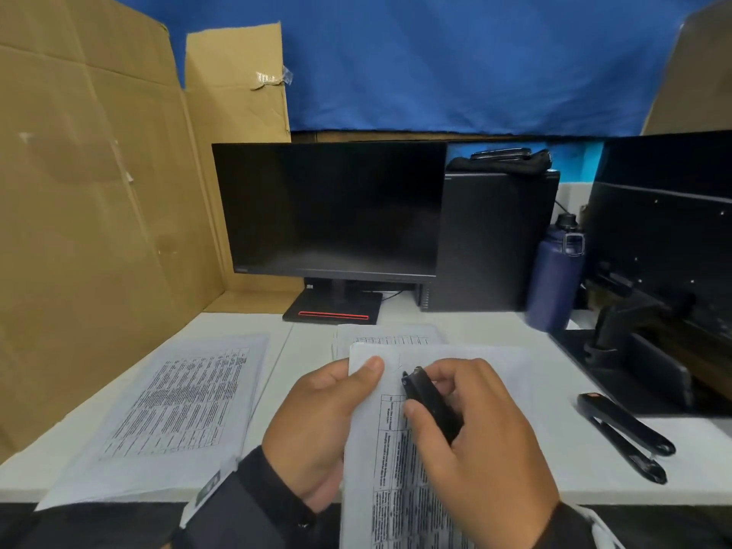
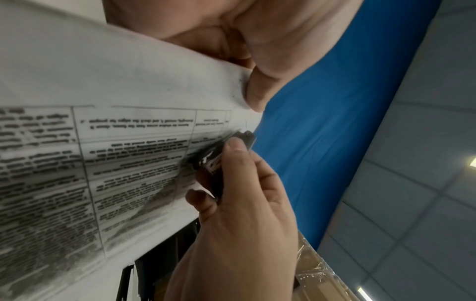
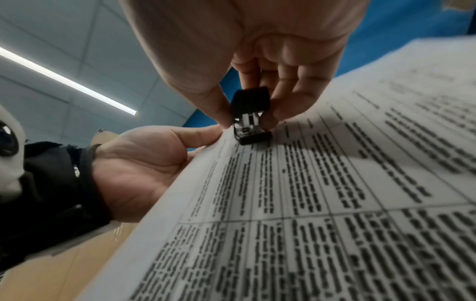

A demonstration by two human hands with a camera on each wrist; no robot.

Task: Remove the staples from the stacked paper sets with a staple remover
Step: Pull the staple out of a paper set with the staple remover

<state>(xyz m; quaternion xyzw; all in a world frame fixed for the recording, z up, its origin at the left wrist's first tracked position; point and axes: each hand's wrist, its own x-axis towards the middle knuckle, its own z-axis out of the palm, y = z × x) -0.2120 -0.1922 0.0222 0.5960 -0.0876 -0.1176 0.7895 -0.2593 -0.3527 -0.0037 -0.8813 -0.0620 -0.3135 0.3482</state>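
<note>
I hold a stapled paper set (image 1: 396,461) printed with a table, lifted off the desk. My left hand (image 1: 317,414) grips its top left corner, thumb on the front of the sheet (image 2: 154,81). My right hand (image 1: 471,425) pinches a black staple remover (image 1: 429,402) between thumb and fingers. Its tip sits on the paper near the top left corner (image 3: 253,130), close to my left thumb. The remover (image 2: 219,158) lies against the sheet beside the table's header row. The staple itself is too small to make out.
Another printed paper set (image 1: 186,402) lies on the white desk at the left, a third (image 1: 388,338) behind the held one. A black stapler (image 1: 626,437) lies at the right. A monitor (image 1: 332,212), a computer tower (image 1: 491,239) and a blue bottle (image 1: 554,275) stand behind.
</note>
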